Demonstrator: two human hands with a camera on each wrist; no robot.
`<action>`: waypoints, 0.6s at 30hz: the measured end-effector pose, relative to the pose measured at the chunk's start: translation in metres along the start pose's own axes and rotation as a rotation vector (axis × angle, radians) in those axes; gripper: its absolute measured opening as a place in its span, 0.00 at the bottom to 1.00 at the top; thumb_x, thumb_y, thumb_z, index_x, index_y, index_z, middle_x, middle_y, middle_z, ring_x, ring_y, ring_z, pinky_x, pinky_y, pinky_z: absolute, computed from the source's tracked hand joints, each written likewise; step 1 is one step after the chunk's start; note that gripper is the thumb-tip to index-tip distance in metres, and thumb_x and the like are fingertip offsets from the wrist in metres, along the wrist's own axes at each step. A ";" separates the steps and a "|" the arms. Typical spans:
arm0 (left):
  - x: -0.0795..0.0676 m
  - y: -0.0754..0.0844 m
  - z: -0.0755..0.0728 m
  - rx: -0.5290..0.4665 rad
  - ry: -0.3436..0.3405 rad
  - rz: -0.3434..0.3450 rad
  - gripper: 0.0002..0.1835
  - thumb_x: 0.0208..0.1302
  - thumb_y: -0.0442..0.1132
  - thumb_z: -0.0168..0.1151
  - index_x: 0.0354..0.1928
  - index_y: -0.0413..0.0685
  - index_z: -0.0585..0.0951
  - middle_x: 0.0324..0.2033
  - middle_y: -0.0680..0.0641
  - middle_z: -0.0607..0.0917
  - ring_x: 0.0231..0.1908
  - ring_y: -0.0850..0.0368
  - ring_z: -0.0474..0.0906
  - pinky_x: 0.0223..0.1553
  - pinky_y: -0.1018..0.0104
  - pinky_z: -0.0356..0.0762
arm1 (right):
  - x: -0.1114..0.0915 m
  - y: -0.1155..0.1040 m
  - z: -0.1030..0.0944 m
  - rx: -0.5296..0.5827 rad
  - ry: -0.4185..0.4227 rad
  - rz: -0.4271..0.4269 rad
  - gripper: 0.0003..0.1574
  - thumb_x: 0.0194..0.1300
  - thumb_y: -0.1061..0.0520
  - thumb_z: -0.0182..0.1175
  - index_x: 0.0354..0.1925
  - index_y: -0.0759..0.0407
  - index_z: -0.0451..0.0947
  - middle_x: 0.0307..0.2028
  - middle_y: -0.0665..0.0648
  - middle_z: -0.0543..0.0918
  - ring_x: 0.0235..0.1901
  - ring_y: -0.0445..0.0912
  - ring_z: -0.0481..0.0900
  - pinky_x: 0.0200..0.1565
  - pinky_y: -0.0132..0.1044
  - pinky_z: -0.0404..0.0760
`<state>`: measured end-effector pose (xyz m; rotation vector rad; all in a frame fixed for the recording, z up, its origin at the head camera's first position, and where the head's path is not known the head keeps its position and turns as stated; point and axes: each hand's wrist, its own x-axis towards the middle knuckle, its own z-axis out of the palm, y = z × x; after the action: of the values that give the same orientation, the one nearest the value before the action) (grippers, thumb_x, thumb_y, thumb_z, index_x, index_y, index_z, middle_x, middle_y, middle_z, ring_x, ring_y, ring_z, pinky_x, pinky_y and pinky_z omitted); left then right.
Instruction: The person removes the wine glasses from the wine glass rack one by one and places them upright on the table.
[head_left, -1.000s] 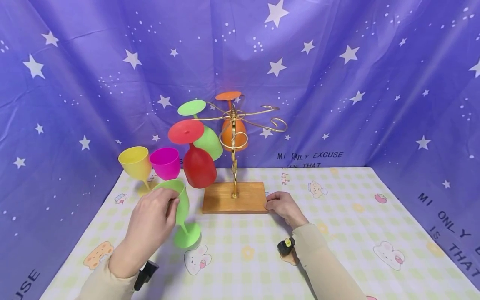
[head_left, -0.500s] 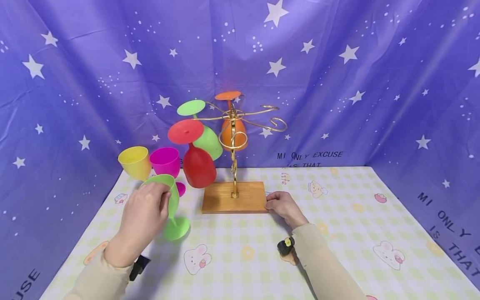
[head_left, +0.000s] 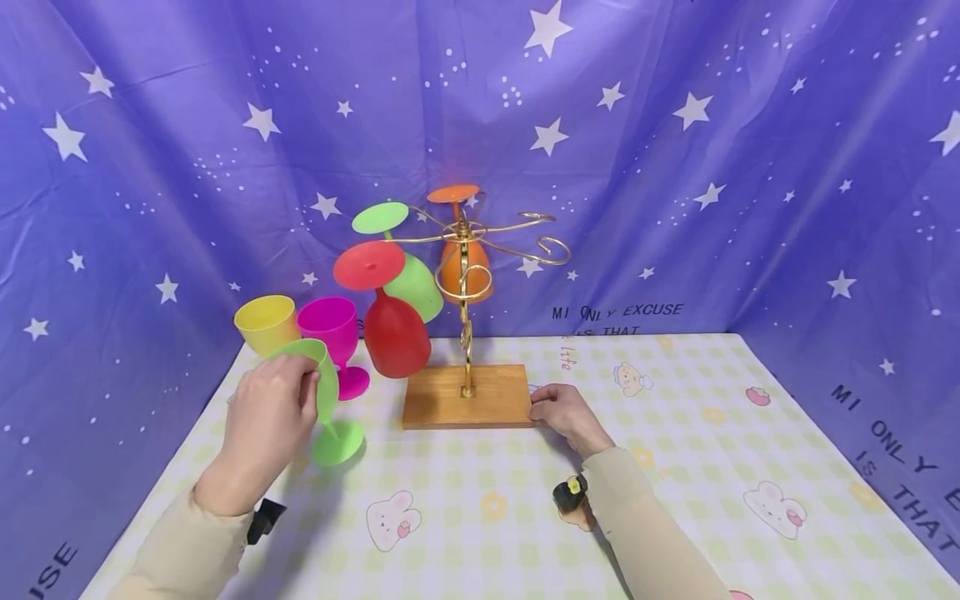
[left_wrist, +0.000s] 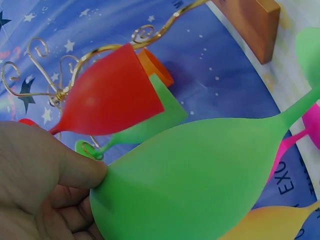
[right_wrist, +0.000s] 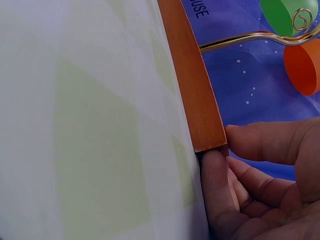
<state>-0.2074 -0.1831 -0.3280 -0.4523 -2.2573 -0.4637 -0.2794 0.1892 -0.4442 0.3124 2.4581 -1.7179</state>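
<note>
My left hand (head_left: 258, 425) grips a light green plastic goblet (head_left: 328, 396) by its rim, thumb outside the bowl. The goblet is upright with its foot over the tablecloth at left; I cannot tell whether it touches. In the left wrist view, its bowl (left_wrist: 190, 180) fills the middle. My right hand (head_left: 566, 415) pinches the right end of the wooden base of a gold wire glass rack (head_left: 438, 404), thumb on top and a finger at its end. Upside down from the rack hang a red goblet (head_left: 397, 337), a second green goblet (head_left: 416, 287) and an orange goblet (head_left: 476, 271).
A yellow goblet (head_left: 266, 323) and a magenta goblet (head_left: 333, 333) stand upright at the back left, just behind the held one. Bare curled hooks (head_left: 553, 250) reach out at the rack's right. A starry purple curtain (head_left: 637, 167) surrounds the checked tablecloth (head_left: 660, 467).
My left hand has moved left and back with the green goblet, nearer the yellow and magenta goblets. More of the magenta goblet's stem and foot shows now. The right hand stays at the base.
</note>
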 end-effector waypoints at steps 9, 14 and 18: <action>0.001 -0.006 0.003 0.016 0.042 0.005 0.04 0.51 0.25 0.62 0.30 0.38 0.80 0.24 0.42 0.80 0.28 0.42 0.76 0.28 0.48 0.67 | -0.001 -0.002 0.000 0.000 -0.006 -0.007 0.14 0.55 0.70 0.59 0.43 0.70 0.76 0.37 0.61 0.79 0.32 0.46 0.79 0.37 0.36 0.80; 0.001 -0.008 0.005 0.015 0.057 0.004 0.04 0.51 0.25 0.61 0.30 0.37 0.80 0.24 0.42 0.80 0.28 0.42 0.76 0.28 0.49 0.67 | -0.002 -0.002 0.000 0.005 -0.003 -0.011 0.14 0.55 0.70 0.59 0.43 0.71 0.76 0.36 0.61 0.79 0.32 0.46 0.79 0.37 0.36 0.81; 0.001 -0.012 0.007 0.021 0.072 0.006 0.03 0.52 0.25 0.60 0.30 0.36 0.79 0.23 0.40 0.80 0.28 0.41 0.75 0.29 0.48 0.68 | -0.002 -0.001 0.000 0.011 -0.003 -0.014 0.14 0.55 0.71 0.59 0.42 0.71 0.76 0.36 0.61 0.79 0.32 0.46 0.79 0.36 0.35 0.81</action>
<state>-0.2183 -0.1904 -0.3342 -0.4255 -2.1891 -0.4463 -0.2781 0.1888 -0.4427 0.2942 2.4549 -1.7362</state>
